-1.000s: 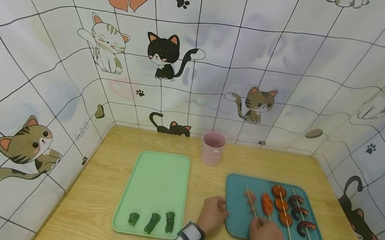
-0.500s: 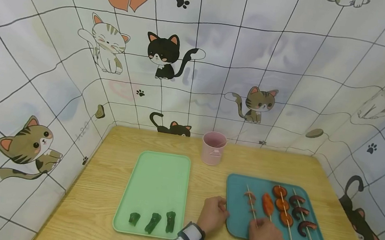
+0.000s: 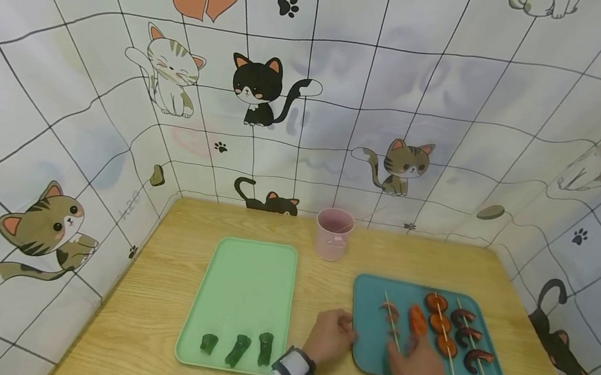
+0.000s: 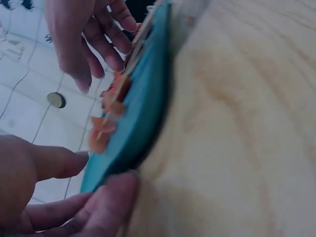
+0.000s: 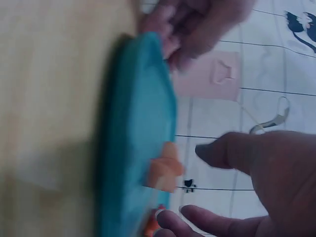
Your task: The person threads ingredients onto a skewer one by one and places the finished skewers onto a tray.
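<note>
On the blue tray (image 3: 369, 337) lie several skewers of food. The leftmost one (image 3: 391, 312) carries thin pinkish pieces, also visible as orange pieces (image 5: 165, 170) in the right wrist view. Beside it lies a skewer with one long orange-red piece (image 3: 417, 319). Farther right are a skewer of round reddish slices (image 3: 440, 322) and one of dark curled pieces (image 3: 466, 336). My left hand (image 3: 329, 338) holds the tray's left edge between thumb and fingers. My right hand (image 3: 419, 371) hovers over the near side, thumb and fingers spread apart beside the leftmost skewer's stick.
To the left, a light green tray (image 3: 250, 287) bears several dark green pieces (image 3: 238, 350) along its near end. A pink cup (image 3: 331, 240) stands behind, between the two trays. Cat-patterned wall covering (image 3: 330, 123) encloses the wooden table (image 3: 154, 294) at the back and sides.
My right hand has let go of the leftmost skewer's stick, spread its fingers and shifted slightly toward the orange-red piece. The left hand keeps its place at the tray edge.
</note>
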`<state>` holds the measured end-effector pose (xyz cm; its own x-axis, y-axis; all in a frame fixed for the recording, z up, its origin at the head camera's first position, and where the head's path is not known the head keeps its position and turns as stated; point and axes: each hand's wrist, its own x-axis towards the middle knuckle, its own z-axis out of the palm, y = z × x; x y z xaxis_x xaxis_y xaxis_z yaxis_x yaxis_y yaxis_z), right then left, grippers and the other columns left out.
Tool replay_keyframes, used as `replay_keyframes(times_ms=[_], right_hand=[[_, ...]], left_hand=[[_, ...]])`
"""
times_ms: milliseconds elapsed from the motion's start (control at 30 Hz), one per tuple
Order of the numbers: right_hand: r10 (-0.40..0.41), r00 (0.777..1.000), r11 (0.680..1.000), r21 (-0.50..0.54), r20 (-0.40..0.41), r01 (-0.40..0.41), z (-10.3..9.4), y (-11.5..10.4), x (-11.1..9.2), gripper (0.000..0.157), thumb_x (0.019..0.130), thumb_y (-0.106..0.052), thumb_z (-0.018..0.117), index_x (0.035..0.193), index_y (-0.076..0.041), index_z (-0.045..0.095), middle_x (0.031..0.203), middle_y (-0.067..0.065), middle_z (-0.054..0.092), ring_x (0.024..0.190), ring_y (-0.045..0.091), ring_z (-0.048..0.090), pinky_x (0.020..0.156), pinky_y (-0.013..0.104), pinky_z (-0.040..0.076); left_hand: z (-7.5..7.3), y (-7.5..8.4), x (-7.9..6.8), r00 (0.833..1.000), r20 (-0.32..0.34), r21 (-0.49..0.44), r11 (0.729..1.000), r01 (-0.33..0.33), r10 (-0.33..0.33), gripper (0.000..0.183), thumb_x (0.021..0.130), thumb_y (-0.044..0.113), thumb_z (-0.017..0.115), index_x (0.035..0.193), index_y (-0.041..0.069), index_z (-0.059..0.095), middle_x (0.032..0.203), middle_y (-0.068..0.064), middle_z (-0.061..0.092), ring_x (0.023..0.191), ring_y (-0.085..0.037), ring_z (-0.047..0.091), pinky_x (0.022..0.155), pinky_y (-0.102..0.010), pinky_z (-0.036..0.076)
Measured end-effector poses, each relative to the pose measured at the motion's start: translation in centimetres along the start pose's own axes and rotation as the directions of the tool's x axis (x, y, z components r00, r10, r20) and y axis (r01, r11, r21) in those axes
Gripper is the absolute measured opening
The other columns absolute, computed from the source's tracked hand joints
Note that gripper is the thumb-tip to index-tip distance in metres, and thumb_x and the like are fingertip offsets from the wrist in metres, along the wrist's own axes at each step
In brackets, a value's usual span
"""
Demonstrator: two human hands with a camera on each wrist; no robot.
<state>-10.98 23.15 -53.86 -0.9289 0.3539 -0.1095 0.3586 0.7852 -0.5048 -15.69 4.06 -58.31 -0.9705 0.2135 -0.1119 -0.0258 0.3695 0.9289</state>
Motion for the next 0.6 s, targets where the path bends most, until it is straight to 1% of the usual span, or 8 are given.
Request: replay_keyframes(times_ms=[67, 133, 200, 233, 300, 400, 533, 600], right_hand=[[-0.065, 0.998, 0.998, 0.019, -0.019, 0.065, -0.7, -0.3, 0.1, 0.063, 0.089, -0.046, 0.074, 0.122, 0.007, 0.062, 0.100, 0.025, 0.069, 0.086, 0.037, 0.067, 0.067, 0.050, 0.053], [-0.132, 0.991, 0.990, 0.048, -0.030, 0.133, -1.3, -0.7, 0.2, 0.066, 0.090, -0.045, 0.075, 0.126, 0.008, 0.060, 0.110, 0.029, 0.067, 0.096, 0.041, 0.066, 0.077, 0.057, 0.053], [-0.193, 0.981, 0.978, 0.078, -0.032, 0.195, -1.8, -1.3, 0.4, 0.070, 0.091, -0.043, 0.076, 0.134, 0.008, 0.056, 0.123, 0.032, 0.063, 0.106, 0.045, 0.063, 0.085, 0.060, 0.051], [-0.216, 0.976, 0.971, 0.098, -0.025, 0.217, -2.0, -1.6, 0.7, 0.073, 0.091, -0.044, 0.076, 0.138, 0.006, 0.053, 0.128, 0.031, 0.061, 0.111, 0.044, 0.062, 0.087, 0.060, 0.051], [-0.254, 0.967, 0.958, 0.138, -0.002, 0.252, -2.2, -2.5, 1.4, 0.081, 0.091, -0.048, 0.075, 0.147, 0.003, 0.045, 0.138, 0.030, 0.055, 0.121, 0.045, 0.058, 0.092, 0.061, 0.052], [-0.302, 0.953, 0.935, 0.207, 0.034, 0.289, -1.9, -3.9, 2.8, 0.091, 0.090, -0.055, 0.074, 0.154, -0.003, 0.036, 0.148, 0.028, 0.048, 0.123, 0.045, 0.059, 0.093, 0.059, 0.055], [-0.356, 0.932, 0.907, 0.266, 0.071, 0.326, -1.1, -5.6, 5.1, 0.099, 0.088, -0.061, 0.073, 0.159, -0.009, 0.028, 0.158, 0.024, 0.039, 0.130, 0.045, 0.056, 0.096, 0.058, 0.055], [-0.374, 0.924, 0.900, 0.271, 0.079, 0.341, -0.7, -6.5, 6.3, 0.101, 0.087, -0.062, 0.074, 0.160, -0.011, 0.026, 0.162, 0.022, 0.036, 0.138, 0.044, 0.049, 0.101, 0.061, 0.052]], left_hand=[[-0.7, 0.1, 0.1, 1.000, -0.010, 0.010, 1.000, -0.013, 0.013, 0.032, 0.091, 0.014, 0.075, 0.118, -0.002, 0.069, 0.083, 0.002, 0.069, 0.070, -0.004, 0.060, 0.063, -0.022, 0.053], [-1.7, 0.4, 0.3, 0.999, -0.038, 0.020, 0.999, -0.026, 0.027, 0.031, 0.091, 0.017, 0.075, 0.116, -0.001, 0.071, 0.083, 0.000, 0.070, 0.071, -0.004, 0.061, 0.064, -0.022, 0.053], [-2.8, 0.6, 0.9, 0.995, -0.091, 0.035, 0.998, -0.045, 0.048, 0.029, 0.092, 0.018, 0.075, 0.114, -0.001, 0.072, 0.085, -0.001, 0.070, 0.073, -0.005, 0.061, 0.067, -0.021, 0.053], [-3.4, 0.8, 1.3, 0.991, -0.116, 0.038, 0.997, -0.060, 0.064, 0.028, 0.093, 0.017, 0.075, 0.114, -0.001, 0.072, 0.085, -0.002, 0.070, 0.074, -0.006, 0.062, 0.068, -0.021, 0.053], [-4.9, 1.3, 2.1, 0.981, -0.168, 0.049, 0.994, -0.093, 0.100, 0.026, 0.093, 0.017, 0.074, 0.112, -0.001, 0.073, 0.088, -0.005, 0.071, 0.077, -0.008, 0.063, 0.070, -0.022, 0.054], [-7.2, 2.3, 3.5, 0.958, -0.234, 0.074, 0.986, -0.151, 0.165, 0.022, 0.094, 0.017, 0.073, 0.111, 0.002, 0.074, 0.092, -0.008, 0.072, 0.083, -0.013, 0.066, 0.074, -0.024, 0.056], [-9.8, 3.7, 5.5, 0.929, -0.292, 0.076, 0.974, -0.213, 0.226, 0.019, 0.096, 0.015, 0.072, 0.111, 0.003, 0.075, 0.096, -0.010, 0.074, 0.090, -0.020, 0.069, 0.078, -0.027, 0.059], [-10.9, 4.5, 6.6, 0.919, -0.306, 0.068, 0.969, -0.239, 0.248, 0.019, 0.096, 0.014, 0.071, 0.111, 0.002, 0.075, 0.100, -0.011, 0.075, 0.095, -0.023, 0.070, 0.081, -0.030, 0.061]])
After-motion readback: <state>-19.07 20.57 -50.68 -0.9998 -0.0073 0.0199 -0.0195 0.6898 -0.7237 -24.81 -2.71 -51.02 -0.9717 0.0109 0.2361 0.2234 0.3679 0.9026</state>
